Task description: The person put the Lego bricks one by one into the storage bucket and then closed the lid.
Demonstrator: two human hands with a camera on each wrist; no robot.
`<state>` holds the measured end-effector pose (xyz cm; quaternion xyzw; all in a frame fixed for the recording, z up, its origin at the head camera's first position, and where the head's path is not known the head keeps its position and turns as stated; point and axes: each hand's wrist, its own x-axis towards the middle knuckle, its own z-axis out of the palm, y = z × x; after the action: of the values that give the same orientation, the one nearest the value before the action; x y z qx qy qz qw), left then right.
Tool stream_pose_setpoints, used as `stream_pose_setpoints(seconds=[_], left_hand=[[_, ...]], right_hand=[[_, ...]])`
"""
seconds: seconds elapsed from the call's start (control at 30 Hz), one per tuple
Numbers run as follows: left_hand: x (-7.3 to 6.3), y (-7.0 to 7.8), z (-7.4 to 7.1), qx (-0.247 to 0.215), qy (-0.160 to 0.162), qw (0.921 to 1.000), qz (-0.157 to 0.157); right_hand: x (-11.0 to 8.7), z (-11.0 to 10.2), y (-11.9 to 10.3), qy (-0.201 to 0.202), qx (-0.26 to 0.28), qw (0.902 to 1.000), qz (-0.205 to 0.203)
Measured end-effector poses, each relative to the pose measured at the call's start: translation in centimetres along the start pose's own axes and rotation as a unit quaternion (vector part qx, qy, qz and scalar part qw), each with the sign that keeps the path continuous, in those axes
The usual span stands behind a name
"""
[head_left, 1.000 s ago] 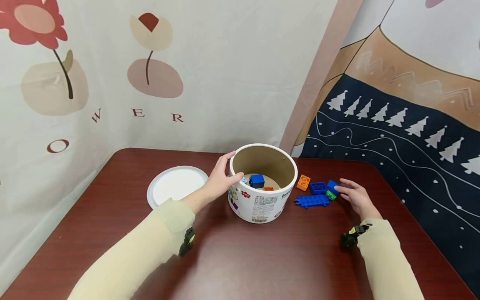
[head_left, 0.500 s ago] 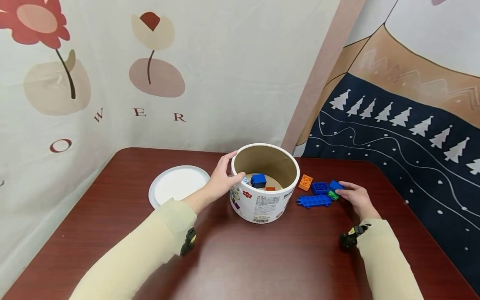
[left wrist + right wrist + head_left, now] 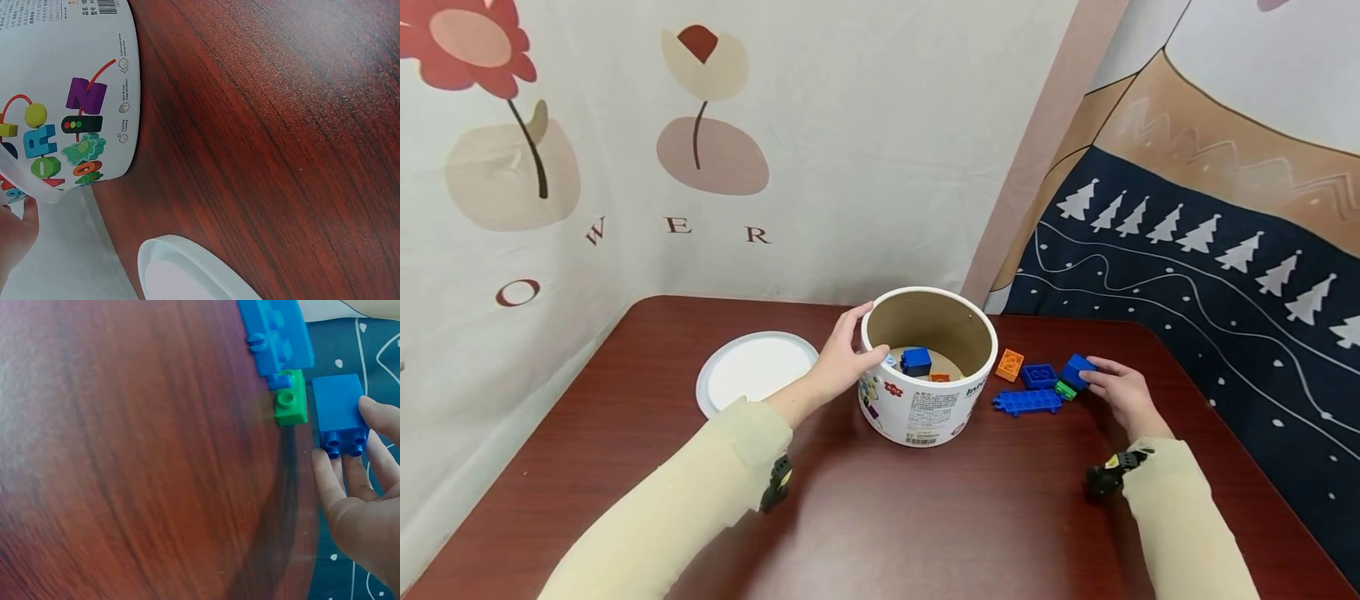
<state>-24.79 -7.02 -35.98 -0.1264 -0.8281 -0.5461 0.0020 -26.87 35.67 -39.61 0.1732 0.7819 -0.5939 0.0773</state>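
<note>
My left hand (image 3: 838, 364) grips the near-left rim of a white printed tub (image 3: 925, 412), its thumb over the edge. Inside the tub lie a blue block (image 3: 916, 361) and a bit of an orange one (image 3: 939, 377). At the right, my right hand (image 3: 1123, 393) pinches a blue building block (image 3: 1076, 371); in the right wrist view its studs face the palm and the thumb lies on one side. A small green block (image 3: 291, 400) sits close beside it. Left of these are a long blue studded piece (image 3: 1027, 402), another blue block (image 3: 1038, 377) and an orange block (image 3: 1009, 365).
A white round lid (image 3: 756, 371) lies on the dark red-brown table (image 3: 925, 517), left of the tub. Behind the table hangs a pale printed cloth (image 3: 850, 167), with a navy tree-patterned cloth (image 3: 1150, 275) at the right. Both wrists wear small black cameras.
My right hand has moved slightly right and taken the blue block up and away from the green one, tilting it. The left hand stays on the tub's rim.
</note>
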Motion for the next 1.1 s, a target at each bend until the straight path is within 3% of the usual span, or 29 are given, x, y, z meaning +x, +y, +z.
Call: stream_pose_setpoints(seconds=[0.77,0.97,1.1], left_hand=[[0.4,-0.5,0.0,0.007,0.000,1.0000,-0.002],[0.3,-0.3,-0.1,0.026,0.000,0.9996,0.013],[0.3,-0.2,-0.2,0.040,-0.004,0.9988,0.028]], right_hand=[[-2.2,0.5,-4.5,-0.032,0.014,0.9975,-0.061],[-2.8,1.3,-6.1,-0.048,0.019,0.9958,-0.076],[-3.3,1.9,-6.9,-0.060,0.050,0.9931,-0.087]])
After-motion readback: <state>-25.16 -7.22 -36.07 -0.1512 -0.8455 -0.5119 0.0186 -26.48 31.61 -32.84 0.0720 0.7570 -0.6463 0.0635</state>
